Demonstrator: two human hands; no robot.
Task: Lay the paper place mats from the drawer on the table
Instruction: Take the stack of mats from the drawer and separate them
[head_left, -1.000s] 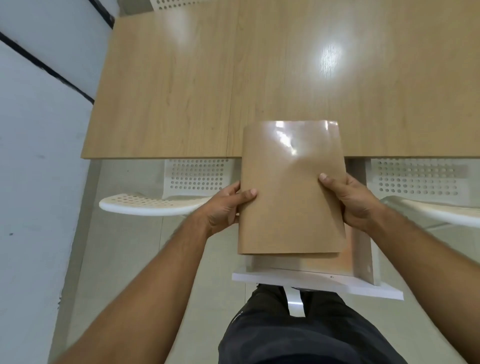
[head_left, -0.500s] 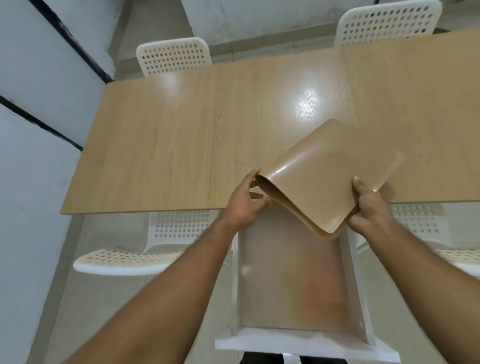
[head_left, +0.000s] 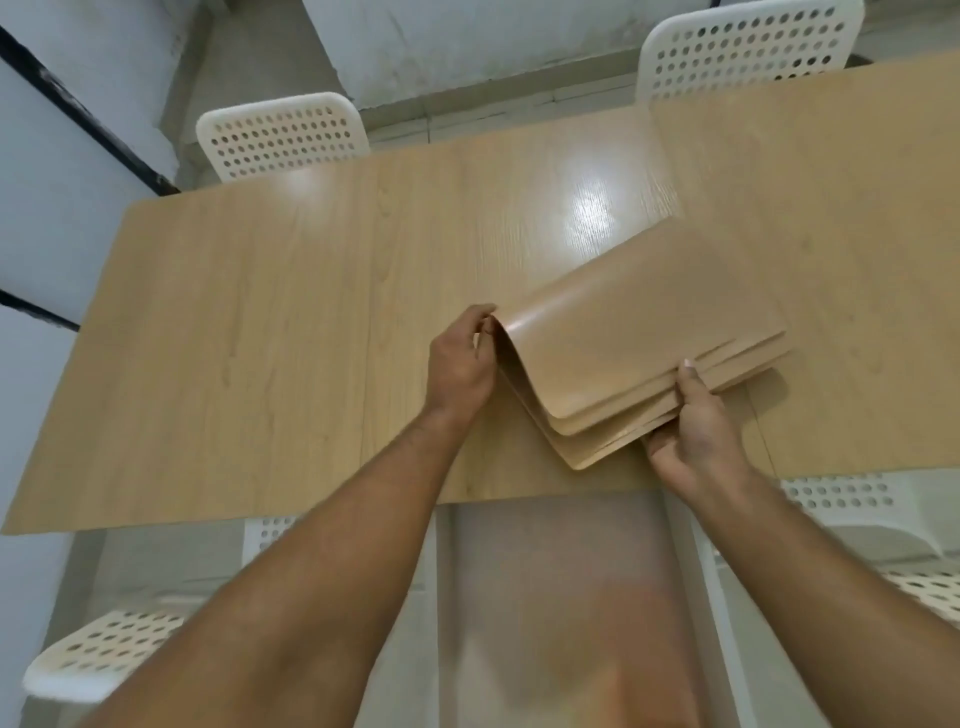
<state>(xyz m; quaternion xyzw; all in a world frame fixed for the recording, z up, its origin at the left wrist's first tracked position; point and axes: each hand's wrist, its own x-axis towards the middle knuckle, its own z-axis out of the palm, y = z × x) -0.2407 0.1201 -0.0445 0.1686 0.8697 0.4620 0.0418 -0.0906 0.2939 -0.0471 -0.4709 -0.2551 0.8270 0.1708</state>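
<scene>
The place mats (head_left: 644, 332) have moved from above the drawer (head_left: 561, 597) over the table (head_left: 260, 338); left hand (head_left: 462, 364) and right hand (head_left: 691, 431) grip them, ready for laying.

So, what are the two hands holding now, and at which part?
A stack of place mats: the left hand pinches its bent left edge, the right hand grips its near right corner, above the table.

White perforated chairs (head_left: 283, 136) stand at the far side — two more (head_left: 104, 649) tucked near; grey floor (head_left: 249, 67) beyond.
</scene>
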